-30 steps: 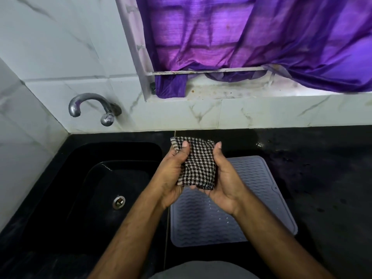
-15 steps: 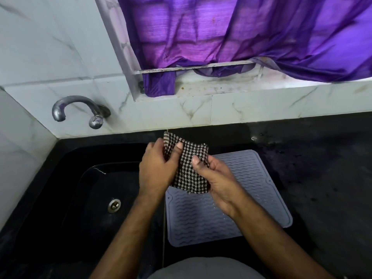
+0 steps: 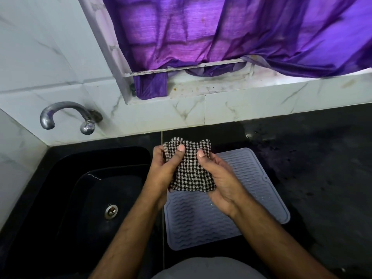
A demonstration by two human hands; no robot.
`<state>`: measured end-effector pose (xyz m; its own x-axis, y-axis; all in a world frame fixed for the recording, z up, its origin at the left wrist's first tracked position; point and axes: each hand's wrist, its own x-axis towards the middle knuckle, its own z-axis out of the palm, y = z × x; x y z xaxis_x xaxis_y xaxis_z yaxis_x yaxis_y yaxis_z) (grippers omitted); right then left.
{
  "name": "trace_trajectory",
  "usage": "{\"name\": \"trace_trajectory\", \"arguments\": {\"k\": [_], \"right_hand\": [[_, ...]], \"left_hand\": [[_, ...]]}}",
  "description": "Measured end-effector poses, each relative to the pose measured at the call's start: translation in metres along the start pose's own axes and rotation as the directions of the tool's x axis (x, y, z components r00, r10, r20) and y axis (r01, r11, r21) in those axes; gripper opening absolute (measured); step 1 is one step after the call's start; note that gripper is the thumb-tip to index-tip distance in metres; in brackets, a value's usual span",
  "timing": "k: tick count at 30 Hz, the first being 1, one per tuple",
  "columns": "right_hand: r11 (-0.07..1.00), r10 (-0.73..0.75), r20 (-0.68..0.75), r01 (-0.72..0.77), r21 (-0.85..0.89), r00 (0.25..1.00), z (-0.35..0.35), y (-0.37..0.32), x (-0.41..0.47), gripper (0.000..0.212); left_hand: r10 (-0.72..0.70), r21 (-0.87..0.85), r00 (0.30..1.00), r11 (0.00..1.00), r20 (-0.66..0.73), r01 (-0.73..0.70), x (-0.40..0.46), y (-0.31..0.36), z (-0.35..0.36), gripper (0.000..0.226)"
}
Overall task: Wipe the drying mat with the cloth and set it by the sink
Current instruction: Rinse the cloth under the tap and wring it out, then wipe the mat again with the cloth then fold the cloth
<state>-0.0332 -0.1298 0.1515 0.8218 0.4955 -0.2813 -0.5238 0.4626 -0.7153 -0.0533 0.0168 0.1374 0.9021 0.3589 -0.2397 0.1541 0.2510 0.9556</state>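
Note:
A black-and-white checked cloth (image 3: pixel 190 170) is held up between both hands, above the far left part of the drying mat. My left hand (image 3: pixel 164 170) grips its left edge with the thumb on top. My right hand (image 3: pixel 219 179) grips its right side, thumb pressed on the front. The grey ribbed drying mat (image 3: pixel 203 220) lies flat on the black counter, just right of the sink, partly hidden by my hands and forearms.
A black sink (image 3: pixel 96 190) with a metal drain (image 3: pixel 111 211) sits at the left, a chrome tap (image 3: pixel 66 115) on the tiled wall above it. The black counter (image 3: pixel 322 178) stretches right. A purple curtain (image 3: pixel 231 31) hangs over the window ledge behind.
Both hands have shifted their grip on the cloth, spreading it wider between them. The mat has not moved.

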Motion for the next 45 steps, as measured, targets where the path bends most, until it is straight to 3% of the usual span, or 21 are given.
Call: {"name": "trace_trajectory", "arguments": {"k": [2, 6, 8, 12, 15, 20, 23, 27, 31, 33, 35, 37, 39, 40, 41, 43, 45], "right_hand": [[0.999, 0.006, 0.013, -0.005, -0.033, 1.000, -0.001, -0.001, -0.001, 0.025], [0.992, 0.119, 0.009, -0.118, -0.052, 0.993, -0.007, 0.005, 0.003, 0.029], [0.978, 0.195, 0.060, -0.199, 0.057, 0.979, -0.007, 0.010, 0.004, 0.042], [0.938, 0.147, 0.227, -0.209, 0.275, 0.963, -0.010, 0.021, 0.007, 0.069], [0.930, 0.126, 0.256, -0.204, 0.307, 0.959, -0.007, 0.027, 0.009, 0.072], [0.995, 0.013, 0.030, -0.016, 0.098, 0.999, 0.003, 0.018, 0.020, 0.047], [0.996, -0.087, -0.119, 0.082, -0.047, 0.989, -0.006, 0.018, 0.024, 0.033], [0.995, 0.091, -0.231, -0.078, 0.065, 0.969, -0.029, 0.030, 0.023, 0.037], [0.939, 0.245, -0.205, -0.180, 0.291, 0.948, -0.054, 0.038, 0.020, 0.043], [0.929, 0.268, -0.205, -0.197, 0.312, 0.941, -0.066, 0.043, 0.018, 0.044], [0.938, 0.253, -0.253, -0.173, 0.299, 0.934, -0.081, 0.045, 0.015, 0.044], [0.964, 0.161, -0.350, -0.072, 0.254, 0.923, -0.102, 0.041, 0.011, 0.040], [0.995, -0.005, -0.479, 0.054, 0.089, 0.878, -0.129, 0.032, 0.004, 0.032], [0.992, -0.129, -0.560, 0.102, -0.079, 0.819, -0.143, 0.028, -0.001, 0.026], [0.949, -0.283, -0.607, 0.125, -0.290, 0.742, -0.155, 0.024, -0.005, 0.022], [0.772, -0.545, -0.555, 0.118, -0.624, 0.629, -0.186, 0.026, -0.009, 0.025], [0.578, -0.633, -0.446, 0.004, -0.816, 0.633, -0.217, 0.042, -0.009, 0.042]], "left_hand": [[0.064, 0.040, 0.997, 0.997, -0.050, -0.062, 0.001, -0.001, -0.001, 0.047], [0.372, 0.427, 0.926, 0.849, -0.067, -0.310, 0.005, 0.002, -0.006, 0.037], [0.449, 0.427, 0.893, 0.810, -0.010, -0.403, 0.004, 0.008, -0.003, 0.029], [0.317, 0.163, 0.944, 0.930, 0.088, -0.328, 0.005, 0.028, 0.004, 0.023], [0.276, 0.181, 0.954, 0.939, 0.115, -0.294, 0.008, 0.038, 0.006, 0.022], [0.358, 0.195, 0.933, 0.919, -0.044, -0.343, 0.013, 0.031, 0.003, 0.019], [0.211, 0.029, 0.966, 0.977, -0.149, -0.209, 0.018, 0.011, 0.003, 0.021], [0.018, 0.045, 0.993, 0.999, -0.114, -0.013, 0.027, -0.027, 0.007, 0.024], [-0.088, 0.145, 0.991, 0.984, -0.105, 0.102, 0.031, -0.058, 0.008, 0.029], [-0.102, 0.226, 0.991, 0.967, -0.084, 0.119, 0.032, -0.073, 0.007, 0.027], [-0.032, 0.413, 0.998, 0.909, -0.051, 0.050, 0.034, -0.089, 0.004, 0.024], [0.063, 0.606, 0.996, 0.790, 0.070, -0.093, 0.037, -0.105, -0.004, 0.023], [0.043, 0.737, 0.965, 0.637, 0.257, -0.225, 0.042, -0.122, -0.011, 0.038], [-0.014, 0.788, 0.937, 0.546, 0.350, -0.286, 0.045, -0.129, -0.013, 0.055], [-0.082, 0.830, 0.901, 0.433, 0.426, -0.353, 0.047, -0.135, -0.015, 0.073], [-0.207, 0.856, 0.833, 0.195, 0.514, -0.479, 0.048, -0.147, -0.012, 0.098], [-0.262, 0.829, 0.791, 0.076, 0.552, -0.554, 0.047, -0.161, -0.004, 0.113]]}}
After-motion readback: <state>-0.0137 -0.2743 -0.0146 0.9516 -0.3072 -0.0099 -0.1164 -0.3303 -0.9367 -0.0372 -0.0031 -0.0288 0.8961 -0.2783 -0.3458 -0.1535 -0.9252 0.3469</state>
